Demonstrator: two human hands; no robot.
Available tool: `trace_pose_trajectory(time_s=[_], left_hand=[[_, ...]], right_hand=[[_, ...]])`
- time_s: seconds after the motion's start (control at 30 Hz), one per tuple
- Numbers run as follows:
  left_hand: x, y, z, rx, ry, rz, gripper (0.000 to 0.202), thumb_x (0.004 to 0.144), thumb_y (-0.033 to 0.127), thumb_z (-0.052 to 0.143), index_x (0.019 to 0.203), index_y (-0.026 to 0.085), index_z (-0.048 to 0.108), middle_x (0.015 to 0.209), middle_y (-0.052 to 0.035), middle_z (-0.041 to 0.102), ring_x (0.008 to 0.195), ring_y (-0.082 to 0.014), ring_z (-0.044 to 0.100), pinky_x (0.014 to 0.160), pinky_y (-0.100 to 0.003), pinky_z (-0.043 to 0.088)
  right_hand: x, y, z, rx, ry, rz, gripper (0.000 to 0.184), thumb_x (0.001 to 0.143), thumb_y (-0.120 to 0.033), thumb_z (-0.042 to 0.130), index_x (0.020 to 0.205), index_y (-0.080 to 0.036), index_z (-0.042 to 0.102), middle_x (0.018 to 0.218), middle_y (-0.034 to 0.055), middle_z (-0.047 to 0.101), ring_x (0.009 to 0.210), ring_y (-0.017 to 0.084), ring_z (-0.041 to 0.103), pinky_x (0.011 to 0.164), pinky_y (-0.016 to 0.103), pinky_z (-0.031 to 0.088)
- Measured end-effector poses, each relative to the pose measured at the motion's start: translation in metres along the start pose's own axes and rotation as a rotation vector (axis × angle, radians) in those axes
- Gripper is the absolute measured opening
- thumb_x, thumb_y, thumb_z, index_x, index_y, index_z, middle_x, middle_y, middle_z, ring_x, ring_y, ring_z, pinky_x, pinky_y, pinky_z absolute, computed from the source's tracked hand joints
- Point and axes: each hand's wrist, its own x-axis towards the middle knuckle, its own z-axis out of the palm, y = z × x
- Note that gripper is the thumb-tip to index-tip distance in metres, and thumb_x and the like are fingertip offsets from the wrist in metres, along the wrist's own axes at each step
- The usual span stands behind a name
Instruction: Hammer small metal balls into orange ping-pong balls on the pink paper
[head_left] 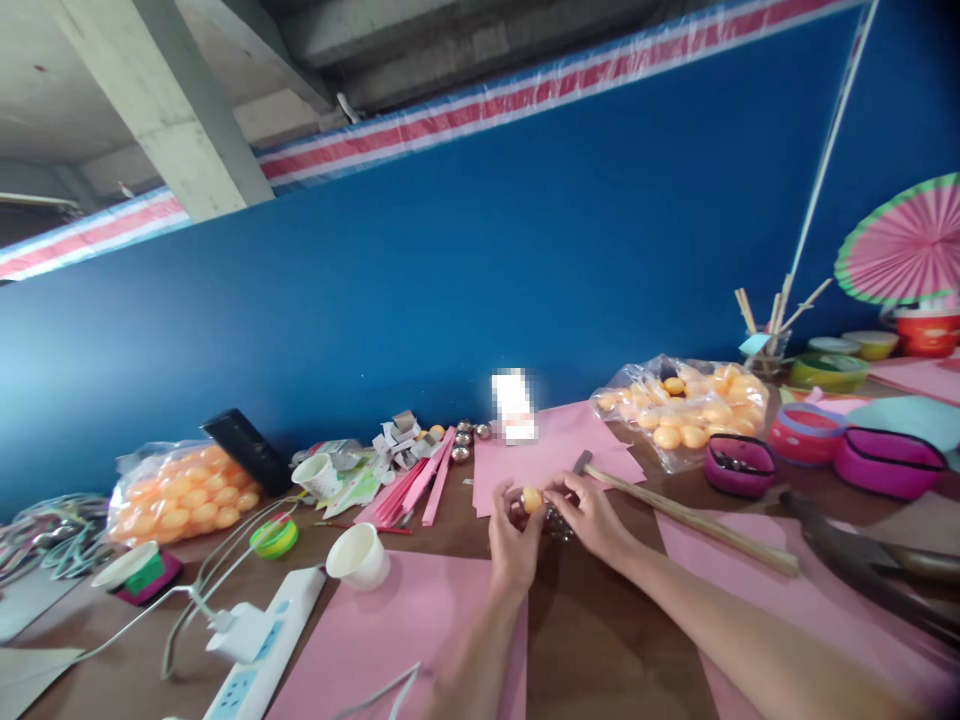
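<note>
A small orange ball sits between the fingertips of my left hand, which is closed on it. My right hand is right beside it, thumb and finger pinched at the ball's right side; what is between them is too small to make out. Just below the fingers lies a cluster of small shiny pieces, partly hidden by the hands. A hammer with a wooden handle lies to the right of my right hand. Pink paper sheets lie behind both hands.
Bags of orange balls stand left and right. A white cup, a power strip with cables and pink strips are on the left. Purple bowls and a dark curved tool are on the right.
</note>
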Motion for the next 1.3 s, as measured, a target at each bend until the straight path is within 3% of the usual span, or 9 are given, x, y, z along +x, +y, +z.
trace_pose_trajectory(time_s=[0.13, 0.3, 0.43, 0.6, 0.8, 0.93, 1.13, 1.3], left_hand=[[0.0011, -0.0005, 0.0004, -0.081, -0.039, -0.013, 0.04, 0.063, 0.024, 0.067, 0.099, 0.018, 0.053, 0.092, -0.0065, 0.063, 0.081, -0.0171, 0.062, 0.073, -0.029, 0.049], [0.0023, -0.0042, 0.0008, -0.186, -0.093, -0.019, 0.046, 0.065, 0.025, 0.066, 0.109, 0.018, 0.053, 0.104, -0.0082, 0.061, 0.094, -0.0195, 0.059, 0.084, -0.032, 0.046], [0.0028, -0.0034, 0.0003, -0.154, -0.039, -0.018, 0.043, 0.068, 0.031, 0.063, 0.108, 0.017, 0.056, 0.1, -0.0084, 0.064, 0.092, -0.02, 0.06, 0.082, -0.032, 0.047], [0.0022, 0.0023, -0.0006, -0.236, -0.015, -0.064, 0.05, 0.068, 0.028, 0.065, 0.115, 0.02, 0.049, 0.115, -0.0093, 0.056, 0.1, -0.0202, 0.057, 0.083, -0.031, 0.047], [0.0035, -0.0005, -0.0001, -0.235, -0.012, -0.096, 0.047, 0.063, 0.024, 0.068, 0.107, 0.017, 0.054, 0.099, -0.0084, 0.064, 0.093, -0.02, 0.06, 0.082, -0.032, 0.047], [0.0029, -0.0019, -0.0003, -0.252, -0.069, -0.112, 0.051, 0.065, 0.024, 0.066, 0.113, 0.018, 0.051, 0.096, -0.0072, 0.065, 0.089, -0.0195, 0.062, 0.08, -0.033, 0.048], [0.0017, -0.0022, 0.0004, -0.188, -0.097, -0.054, 0.043, 0.071, 0.028, 0.061, 0.112, 0.015, 0.053, 0.107, -0.0098, 0.06, 0.097, -0.0192, 0.058, 0.087, -0.033, 0.044], [0.0008, 0.0017, -0.0001, -0.213, -0.087, -0.072, 0.052, 0.07, 0.026, 0.062, 0.119, 0.019, 0.046, 0.104, -0.0078, 0.061, 0.094, -0.0182, 0.059, 0.082, -0.031, 0.047]], right_hand=[[-0.0006, 0.0025, 0.0011, 0.027, -0.019, -0.009, 0.011, 0.079, -0.018, 0.048, 0.084, -0.019, 0.057, 0.085, 0.0032, 0.061, 0.076, 0.014, 0.057, 0.067, 0.024, 0.046], [-0.0005, 0.0014, -0.0003, 0.045, -0.017, -0.039, 0.011, 0.08, -0.019, 0.047, 0.083, -0.019, 0.057, 0.09, 0.0045, 0.059, 0.081, 0.015, 0.055, 0.07, 0.026, 0.046], [0.0, -0.0016, -0.0011, 0.054, -0.016, -0.033, 0.01, 0.079, -0.022, 0.048, 0.082, -0.019, 0.057, 0.087, 0.0043, 0.059, 0.078, 0.015, 0.056, 0.067, 0.026, 0.046], [-0.001, -0.0009, 0.0002, 0.065, -0.023, -0.022, 0.01, 0.079, -0.023, 0.048, 0.08, -0.019, 0.057, 0.084, 0.0037, 0.06, 0.077, 0.015, 0.057, 0.066, 0.026, 0.047], [-0.0011, -0.003, 0.0007, 0.068, -0.029, 0.038, 0.012, 0.078, -0.025, 0.048, 0.08, -0.018, 0.058, 0.081, 0.0036, 0.063, 0.072, 0.015, 0.058, 0.067, 0.027, 0.047], [-0.0002, -0.0058, -0.0001, 0.082, -0.023, 0.044, 0.01, 0.078, -0.024, 0.049, 0.079, -0.018, 0.057, 0.077, 0.0014, 0.062, 0.07, 0.014, 0.057, 0.065, 0.025, 0.045], [0.0021, -0.0041, -0.0003, 0.134, -0.01, 0.04, 0.013, 0.077, -0.029, 0.051, 0.076, -0.017, 0.057, 0.078, 0.0018, 0.06, 0.074, 0.014, 0.055, 0.069, 0.025, 0.044], [0.0021, -0.0048, -0.002, 0.184, -0.046, 0.105, 0.017, 0.076, -0.033, 0.053, 0.078, -0.017, 0.058, 0.079, 0.0021, 0.059, 0.075, 0.014, 0.054, 0.069, 0.025, 0.043]])
